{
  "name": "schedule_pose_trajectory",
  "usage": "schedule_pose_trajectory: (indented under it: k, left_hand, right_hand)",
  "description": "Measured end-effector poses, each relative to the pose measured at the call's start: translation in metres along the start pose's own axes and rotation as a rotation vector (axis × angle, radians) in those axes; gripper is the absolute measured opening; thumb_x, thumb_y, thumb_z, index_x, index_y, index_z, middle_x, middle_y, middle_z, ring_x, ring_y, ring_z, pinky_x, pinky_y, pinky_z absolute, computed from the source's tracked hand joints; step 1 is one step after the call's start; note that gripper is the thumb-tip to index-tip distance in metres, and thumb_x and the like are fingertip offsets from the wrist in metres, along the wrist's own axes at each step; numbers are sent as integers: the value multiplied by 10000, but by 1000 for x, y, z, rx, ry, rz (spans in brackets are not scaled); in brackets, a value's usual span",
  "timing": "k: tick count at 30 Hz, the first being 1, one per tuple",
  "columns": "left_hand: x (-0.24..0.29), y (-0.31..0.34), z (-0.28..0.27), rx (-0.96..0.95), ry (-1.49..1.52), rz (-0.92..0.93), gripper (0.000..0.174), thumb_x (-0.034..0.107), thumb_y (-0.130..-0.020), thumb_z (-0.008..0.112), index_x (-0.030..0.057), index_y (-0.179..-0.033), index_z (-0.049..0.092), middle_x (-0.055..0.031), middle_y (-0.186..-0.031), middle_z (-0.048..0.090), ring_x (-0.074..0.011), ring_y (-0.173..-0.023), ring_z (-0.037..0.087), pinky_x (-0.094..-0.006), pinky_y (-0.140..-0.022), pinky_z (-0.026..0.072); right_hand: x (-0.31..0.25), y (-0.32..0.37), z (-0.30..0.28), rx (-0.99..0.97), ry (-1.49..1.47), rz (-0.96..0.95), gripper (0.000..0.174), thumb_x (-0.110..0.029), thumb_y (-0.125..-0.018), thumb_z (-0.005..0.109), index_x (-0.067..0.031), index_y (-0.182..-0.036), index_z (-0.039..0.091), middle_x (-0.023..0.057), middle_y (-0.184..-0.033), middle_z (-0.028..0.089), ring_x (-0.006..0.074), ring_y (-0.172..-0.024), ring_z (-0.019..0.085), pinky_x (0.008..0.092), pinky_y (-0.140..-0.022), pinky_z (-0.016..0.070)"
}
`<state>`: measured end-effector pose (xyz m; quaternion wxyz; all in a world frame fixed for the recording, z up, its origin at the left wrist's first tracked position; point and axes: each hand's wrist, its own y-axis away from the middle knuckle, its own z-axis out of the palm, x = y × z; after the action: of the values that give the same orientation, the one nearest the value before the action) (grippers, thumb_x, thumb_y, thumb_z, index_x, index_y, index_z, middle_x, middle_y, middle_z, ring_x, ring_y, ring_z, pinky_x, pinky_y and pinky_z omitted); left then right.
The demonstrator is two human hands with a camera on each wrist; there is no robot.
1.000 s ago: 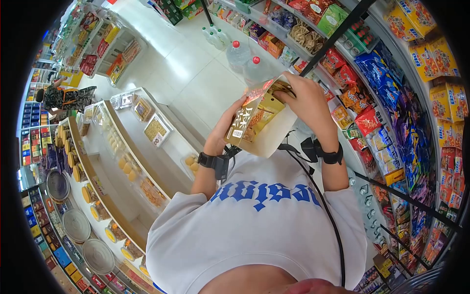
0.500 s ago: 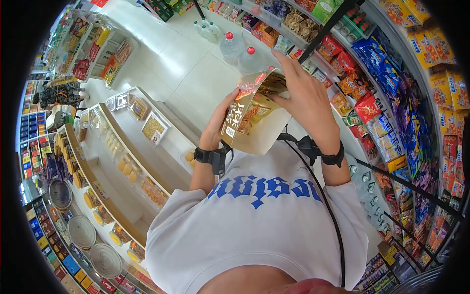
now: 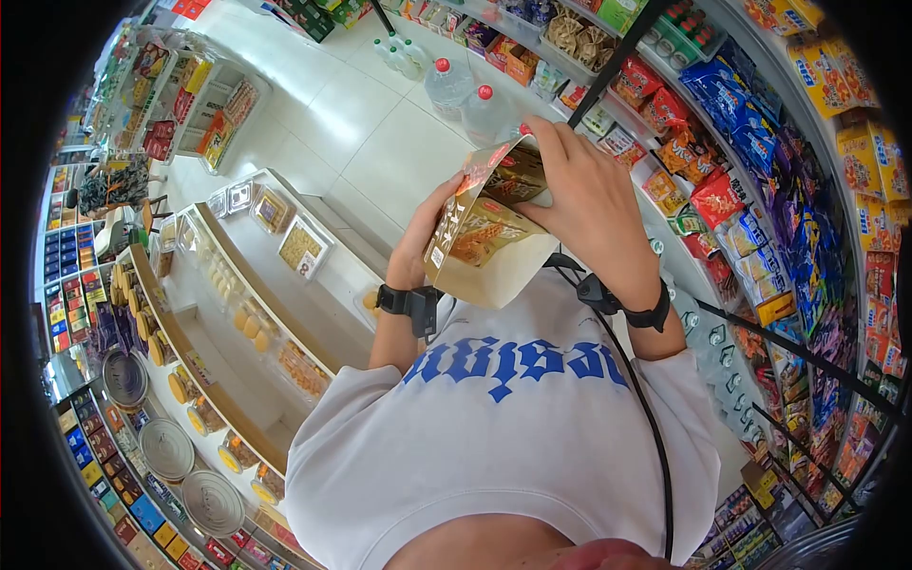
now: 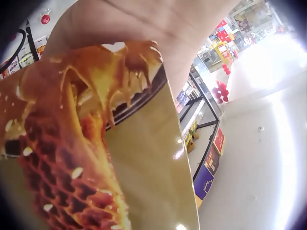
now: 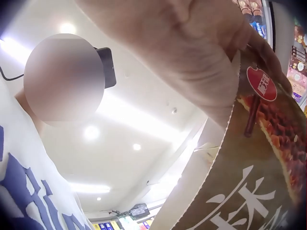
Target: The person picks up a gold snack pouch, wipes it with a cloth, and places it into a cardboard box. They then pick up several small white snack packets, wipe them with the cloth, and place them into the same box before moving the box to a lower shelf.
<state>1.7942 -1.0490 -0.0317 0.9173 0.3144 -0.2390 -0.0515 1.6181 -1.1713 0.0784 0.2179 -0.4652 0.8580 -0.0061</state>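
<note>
A gold cardboard box (image 3: 443, 249), printed with a honeycomb picture, stands open in front of my chest. Its white inner flap (image 3: 518, 271) faces me, and gold snack packets (image 3: 486, 237) with a honeycomb print lie inside. My left hand (image 3: 418, 233) holds the box along its left side; the left wrist view shows that palm (image 4: 120, 24) right behind the printed panel. My right hand (image 3: 594, 209) grips the right side near the opening, thumb toward the packets and fingers over the far edge. In the right wrist view the palm (image 5: 192, 57) lies along the jagged opening edge.
To the left stands a tiered white display shelf (image 3: 242, 366) with plastic food boxes and jars. Shelves of bagged snacks (image 3: 722, 199) curve along the right. Large water bottles (image 3: 448, 90) stand on the tiled floor ahead. A black cable (image 3: 655, 427) runs down my shirt.
My right hand was inside the box among the packets, rose with its fingers straightened, then came down over the far edge. The box has tilted slightly, showing more of the packets.
</note>
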Motion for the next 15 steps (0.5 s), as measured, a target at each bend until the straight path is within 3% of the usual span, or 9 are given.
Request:
schedule_pose_trajectory:
  k: [1, 7, 10, 13, 15]
  left_hand:
    - [-1, 0, 2, -4, 10, 1, 385, 326, -991, 581, 20, -1221, 622, -112, -1092, 710, -200, -904, 705, -332, -808, 590]
    - [-5, 3, 11, -1, 11, -5, 397, 316, -988, 593, -2, -1226, 598, -103, -1082, 707, -178, -873, 705, -320, -783, 595]
    - [-6, 0, 6, -16, 1, -10, 403, 319, -988, 590, -3, -1229, 599, -106, -1086, 707, -183, -877, 705, -327, -790, 595]
    - [-8, 1, 11, -18, 21, -10, 408, 319, -990, 583, -6, -1236, 597, -112, -1096, 706, -190, -886, 706, -332, -795, 595]
    - [-9, 3, 17, -11, 25, 2, 408, 318, -993, 577, -8, -1237, 596, -116, -1103, 705, -193, -894, 706, -335, -798, 595]
  right_hand:
    - [1, 1, 0, 27, 8, -26, 824, -271, -607, 892, -28, -1262, 455, 140, -1024, 597, 319, -962, 641, 399, -748, 530]
    - [-1, 8, -5, 24, -38, 8, 863, -357, -586, 904, -38, -1254, 461, 125, -1029, 593, 308, -964, 641, 390, -738, 525]
    - [-1, 10, -11, -49, -71, 48, 944, -371, -559, 914, -22, -1322, 483, 147, -1198, 607, 351, -1033, 627, 415, -847, 509]
    - [0, 11, -13, -64, -68, 45, 954, -376, -563, 913, -17, -1331, 477, 149, -1205, 603, 352, -1032, 628, 416, -843, 511]
    - [0, 12, -13, -12, -38, 8, 900, -389, -582, 902, -21, -1279, 469, 126, -1086, 587, 317, -980, 635, 395, -765, 520]
